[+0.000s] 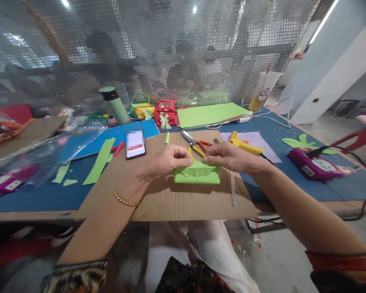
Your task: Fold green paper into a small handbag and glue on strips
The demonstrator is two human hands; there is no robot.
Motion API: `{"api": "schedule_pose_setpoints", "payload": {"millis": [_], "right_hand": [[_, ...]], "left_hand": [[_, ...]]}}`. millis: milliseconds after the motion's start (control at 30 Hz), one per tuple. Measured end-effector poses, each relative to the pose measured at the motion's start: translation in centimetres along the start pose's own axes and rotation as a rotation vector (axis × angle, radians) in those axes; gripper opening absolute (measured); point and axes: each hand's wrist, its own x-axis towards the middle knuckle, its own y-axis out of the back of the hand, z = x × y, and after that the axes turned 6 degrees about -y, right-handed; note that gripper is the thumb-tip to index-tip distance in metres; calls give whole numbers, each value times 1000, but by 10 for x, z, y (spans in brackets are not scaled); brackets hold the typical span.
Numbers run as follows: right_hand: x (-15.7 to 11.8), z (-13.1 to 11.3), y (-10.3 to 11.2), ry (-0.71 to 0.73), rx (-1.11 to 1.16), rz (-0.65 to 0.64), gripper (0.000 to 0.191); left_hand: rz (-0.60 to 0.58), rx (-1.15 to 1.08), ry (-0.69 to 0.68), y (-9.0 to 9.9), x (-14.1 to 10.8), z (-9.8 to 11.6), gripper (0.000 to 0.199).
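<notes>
A small light-green folded paper piece [197, 176] rests on the brown cardboard sheet [164, 199] in front of me. My left hand [171, 160] pinches its upper left edge between thumb and fingers. At the upper right edge, my right hand [225, 156] is closed on the same piece. Just beyond my fingertips lie scissors with orange handles [193, 140] and a tool with yellow handles [198, 151]. A clear flat stick [233, 189] lies right of the green piece, below my right hand.
A yellow glue gun [244, 144] lies on purple paper [268, 144] at the right. Further right is a purple device [314, 165] with a black cable. A phone [136, 145], a green bottle [114, 106], small red bags [166, 114], green sheets [212, 114] and a drink cup [264, 91] stand or lie around.
</notes>
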Motion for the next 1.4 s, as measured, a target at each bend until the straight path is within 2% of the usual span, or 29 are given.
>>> {"api": "schedule_pose_setpoints", "payload": {"millis": [167, 267, 467, 733, 967, 1033, 1167, 1300, 1400], "right_hand": [[0, -2, -2, -41, 8, 59, 71], [0, -2, -1, -52, 30, 43, 74], [0, 3, 2, -65, 87, 40, 70], [1, 4, 1, -39, 31, 47, 63], [2, 3, -1, -28, 120, 137, 62], [4, 5, -2, -13, 108, 114, 60], [7, 8, -4, 2, 83, -11, 51], [6, 6, -4, 65, 37, -21, 33], [4, 3, -4, 64, -3, -29, 30]], "left_hand": [[-1, -3, 14, 3, -1, 1, 28], [10, 1, 3, 5, -1, 1, 26], [19, 9, 9, 8, -1, -1, 29], [-24, 48, -15, 9, 1, -5, 27], [-25, 122, -35, 11, 0, -6, 27], [-29, 174, -49, 9, 0, -7, 25], [-28, 237, -104, 5, 2, -8, 24], [-43, 217, -88, 3, 2, -8, 25], [-95, 198, -77, 1, 1, -8, 24]]}}
